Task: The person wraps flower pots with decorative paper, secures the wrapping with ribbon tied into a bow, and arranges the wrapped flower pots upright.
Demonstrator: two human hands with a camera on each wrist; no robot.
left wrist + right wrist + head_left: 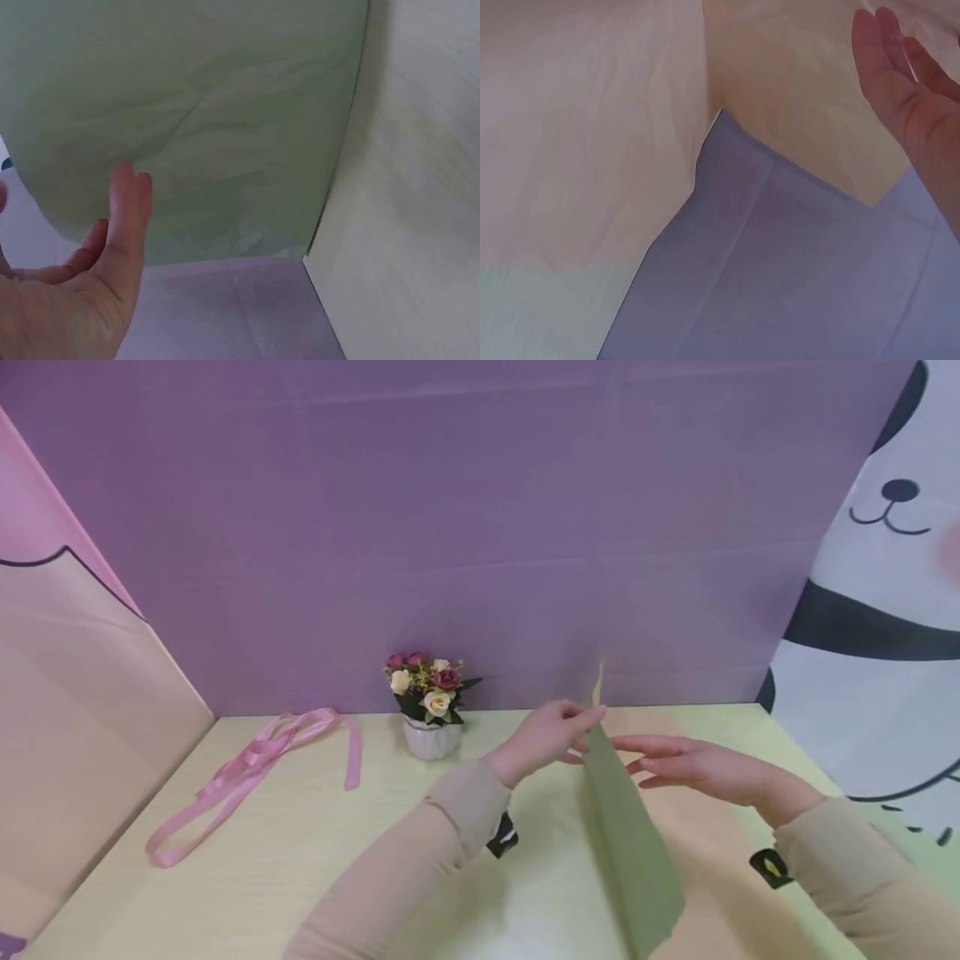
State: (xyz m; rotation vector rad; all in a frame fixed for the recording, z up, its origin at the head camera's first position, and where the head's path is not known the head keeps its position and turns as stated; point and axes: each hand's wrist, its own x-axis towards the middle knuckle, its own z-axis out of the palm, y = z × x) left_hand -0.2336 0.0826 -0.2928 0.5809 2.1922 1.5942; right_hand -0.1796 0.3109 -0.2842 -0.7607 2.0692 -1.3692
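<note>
A large sheet of paper (pixel 633 843) stands raised, nearly edge-on, between my two hands in the head view. Its green side (pixel 210 150) fills much of the left wrist view, lightly creased. My left hand (pixel 551 739) is at its upper part on the green side, fingertips right at the surface and thumb apart. On the other side, my right hand (pixel 705 768) has its fingers extended toward the sheet. In the right wrist view, that raised side looks peach (pixel 802 97), behind the right hand's fingers (pixel 881 67).
Peach paper (pixel 720 877) lies flat on the pale table right of the raised sheet. A pink ribbon (pixel 255 760) lies loosely looped at left. A white pot of artificial flowers (pixel 432 739) stands near the purple back wall (pixel 480 527). A panda-print panel (pixel 885 652) borders the right.
</note>
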